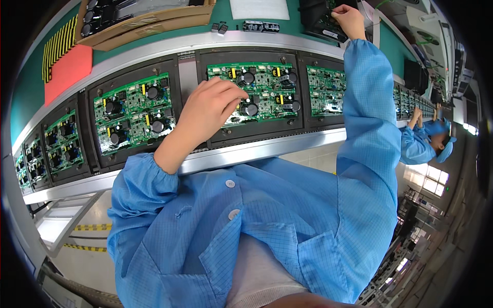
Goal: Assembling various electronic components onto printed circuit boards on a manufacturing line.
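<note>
My left hand hangs over a green circuit board panel in a black carrier frame. Its fingers are curled together, tips beside a round black capacitor; whatever they pinch is hidden. Reaching out to the far right, my right hand has thumb and forefinger pressed together at a black bin. Small parts lie in that bin, but I cannot make out what the fingertips hold. Another green board panel sits just right of the middle one, partly behind my right sleeve.
More boards in carriers line the track to the left. A metal rail runs along its near side. Beyond it stand a cardboard box, a red sheet and small black parts. A co-worker works further right.
</note>
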The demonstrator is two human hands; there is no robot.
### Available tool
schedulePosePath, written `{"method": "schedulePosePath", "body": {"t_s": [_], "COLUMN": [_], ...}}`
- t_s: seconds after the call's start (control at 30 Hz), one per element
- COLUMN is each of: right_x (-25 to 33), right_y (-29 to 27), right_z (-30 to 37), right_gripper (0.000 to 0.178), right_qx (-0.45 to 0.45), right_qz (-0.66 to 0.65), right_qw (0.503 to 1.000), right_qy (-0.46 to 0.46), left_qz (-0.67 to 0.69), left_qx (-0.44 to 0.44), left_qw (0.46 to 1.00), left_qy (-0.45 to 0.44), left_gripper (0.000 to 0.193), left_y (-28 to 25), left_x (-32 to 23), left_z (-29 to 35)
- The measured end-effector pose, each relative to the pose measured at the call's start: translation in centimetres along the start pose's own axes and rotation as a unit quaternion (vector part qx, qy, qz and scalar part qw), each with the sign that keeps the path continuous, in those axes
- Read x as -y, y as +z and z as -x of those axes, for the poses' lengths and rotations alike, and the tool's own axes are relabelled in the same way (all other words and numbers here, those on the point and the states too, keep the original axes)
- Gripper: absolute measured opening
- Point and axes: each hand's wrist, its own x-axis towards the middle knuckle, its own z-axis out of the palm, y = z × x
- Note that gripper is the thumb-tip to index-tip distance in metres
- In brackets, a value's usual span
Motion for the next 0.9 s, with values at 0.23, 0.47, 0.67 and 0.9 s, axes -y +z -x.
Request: {"method": "schedulePosePath", "body": {"t_s": [0.23,0.47,0.67,0.9], "right_x": [-2.9,-0.2,2.7,0.1], "right_y": [0.6,1.4,-0.3,1.6], "right_z": [1.9,1.1,1.6,0.5], "right_gripper": [0.018,0.017,0.015,0.018], "right_qx": [0.049,-0.020,-0.035,-0.055], "right_qz": [-0.424,0.051,0.035,0.014], "right_qw": [0.898,0.998,0.997,0.998], "right_qy": [-0.104,-0.038,-0.057,-0.024], "left_qz": [-0.014,-0.007,-0.016,-0.013], "left_qx": [-0.001,0.002,0.008,0.002], "left_qw": [1.000,1.000,1.000,1.000], "left_qy": [-0.001,-0.002,-0.006,0.000], "left_gripper": [0.009,0.010,0.010,0.010], "left_y": [-0.1,0.4,0.3,0.5], "left_x": [-0.3,-0.1,-0.2,-0.3], "left_z": [-0.7,-0.7,-0.6,-1.0]}}
